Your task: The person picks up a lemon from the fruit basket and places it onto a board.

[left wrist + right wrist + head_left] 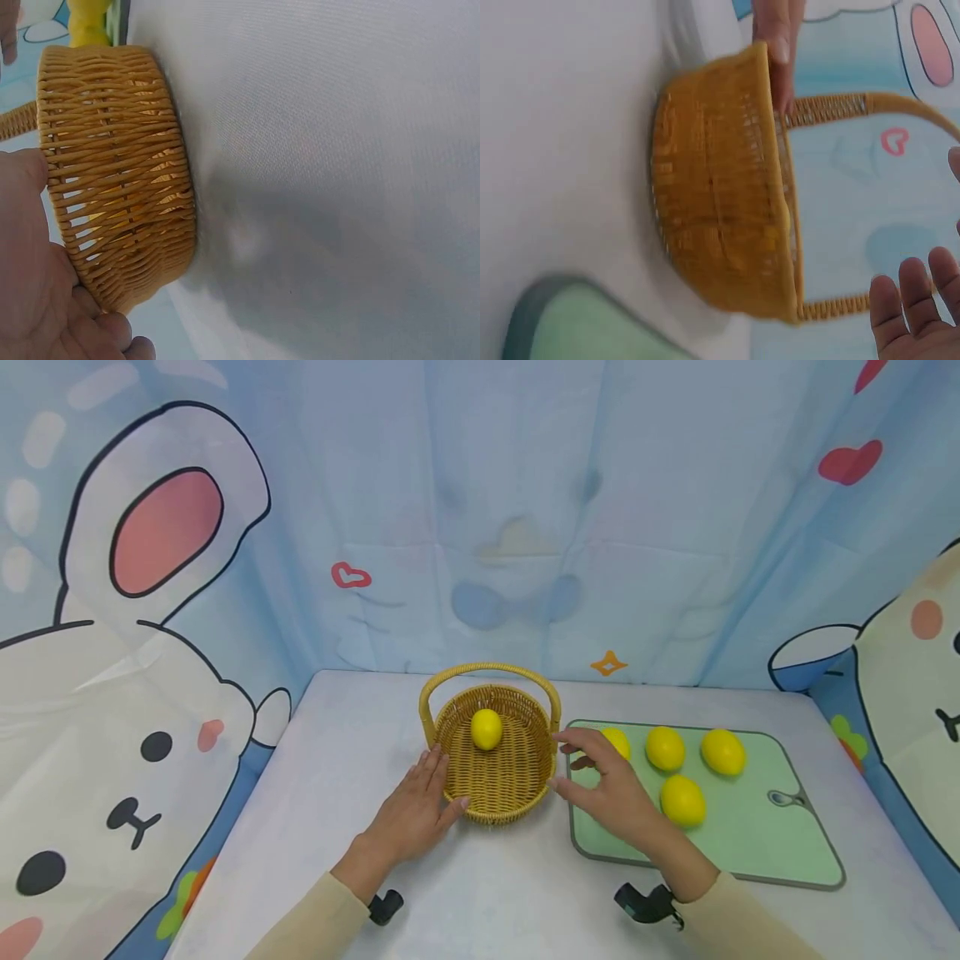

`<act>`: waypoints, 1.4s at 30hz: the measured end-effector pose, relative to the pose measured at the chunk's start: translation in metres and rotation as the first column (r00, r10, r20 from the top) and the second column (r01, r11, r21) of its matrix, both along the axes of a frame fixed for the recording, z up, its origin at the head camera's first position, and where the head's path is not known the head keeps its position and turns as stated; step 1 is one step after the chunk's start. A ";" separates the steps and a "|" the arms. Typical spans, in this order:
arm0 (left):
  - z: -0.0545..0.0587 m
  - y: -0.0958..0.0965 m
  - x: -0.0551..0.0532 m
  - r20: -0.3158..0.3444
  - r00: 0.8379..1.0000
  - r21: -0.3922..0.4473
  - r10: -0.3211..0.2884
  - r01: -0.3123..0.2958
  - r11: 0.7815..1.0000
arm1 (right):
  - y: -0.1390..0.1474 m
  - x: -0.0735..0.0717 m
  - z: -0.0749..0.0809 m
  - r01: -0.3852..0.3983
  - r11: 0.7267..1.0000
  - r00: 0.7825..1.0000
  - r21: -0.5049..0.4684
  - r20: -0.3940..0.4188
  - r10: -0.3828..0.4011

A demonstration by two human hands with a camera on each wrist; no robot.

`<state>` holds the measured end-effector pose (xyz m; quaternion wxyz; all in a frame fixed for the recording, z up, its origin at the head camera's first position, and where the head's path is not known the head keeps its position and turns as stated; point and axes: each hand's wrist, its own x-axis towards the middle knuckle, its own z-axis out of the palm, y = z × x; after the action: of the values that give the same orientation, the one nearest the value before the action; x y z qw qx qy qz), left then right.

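Observation:
A round wicker basket (498,814) with an arched handle stands on the table, and one yellow lemon (486,729) lies inside it. My left hand (411,810) grips the basket's left side; its thumb lies at the front rim and its fingers at the side, as the wicker wall (116,172) in the left wrist view shows. Beside the right rim my right hand (611,785) hovers with fingers loosely bent, holding nothing. In the right wrist view, this right hand (922,322) is apart from the basket wall (712,187). Several lemons (683,802) rest on the board, one partly behind the right hand.
To the right of the basket lies a pale green cutting board (757,835) with a grey edge and a small printed spoon mark. A white cloth (517,902) covers the table. Behind it hangs a light blue cartoon curtain (660,527).

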<state>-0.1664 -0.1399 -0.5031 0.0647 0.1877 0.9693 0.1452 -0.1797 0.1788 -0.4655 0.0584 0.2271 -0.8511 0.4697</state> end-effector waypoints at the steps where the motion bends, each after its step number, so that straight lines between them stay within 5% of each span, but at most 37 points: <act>1: 0.000 0.000 0.000 -0.002 1.000 -0.003 -0.001 0.001 1.000 | -0.007 -0.002 0.000 -0.026 1.000 1.000 -0.008 0.008 0.026; 11: -0.001 -0.001 0.000 0.004 1.000 0.011 0.001 -0.001 1.000 | -0.062 -0.039 -0.008 -0.116 0.992 0.988 -0.039 0.099 0.120; 25: -0.002 -0.001 -0.001 -0.005 1.000 -0.003 -0.004 0.004 1.000 | -0.091 -0.090 -0.027 -0.021 0.999 0.955 0.024 0.296 0.013; 42: -0.003 -0.001 -0.001 -0.013 1.000 0.001 -0.004 0.004 1.000 | -0.103 -0.112 -0.046 -0.020 0.993 0.924 0.112 0.382 -0.025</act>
<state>-0.1671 -0.1410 -0.5064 0.0584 0.1908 0.9692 0.1441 -0.2919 0.0760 -0.5118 -0.1212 0.1328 -0.8719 0.4555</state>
